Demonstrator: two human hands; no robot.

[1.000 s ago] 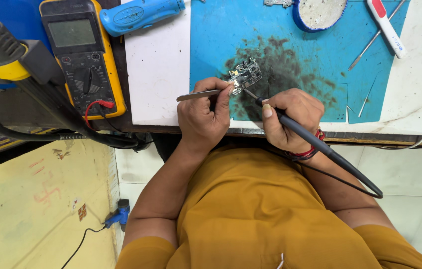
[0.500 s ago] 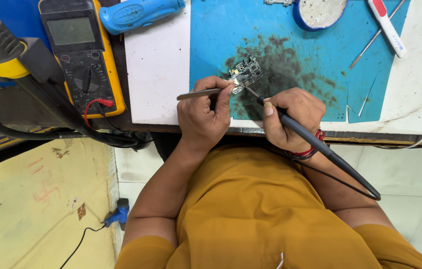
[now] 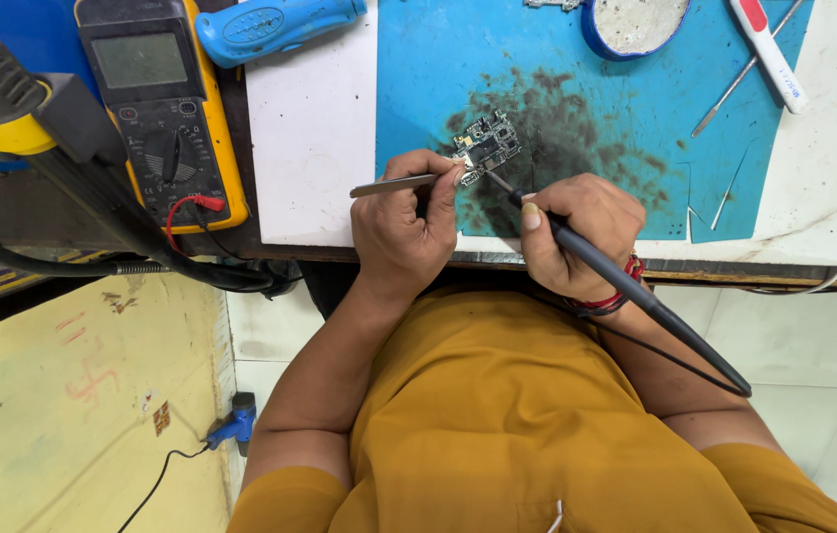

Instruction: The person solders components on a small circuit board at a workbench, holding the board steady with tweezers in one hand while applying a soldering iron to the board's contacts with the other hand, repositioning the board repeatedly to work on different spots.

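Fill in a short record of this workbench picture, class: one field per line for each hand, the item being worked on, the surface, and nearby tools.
Left hand: left hand pinches metal tweezers, tips at the board
Right hand: right hand grips a black soldering iron like a pen, tip at the board
Item: small circuit board
Surface: blue mat, dark stained around the board
Nearby: yellow multimeter, blue-handled tool, round blue tin, white and red tool
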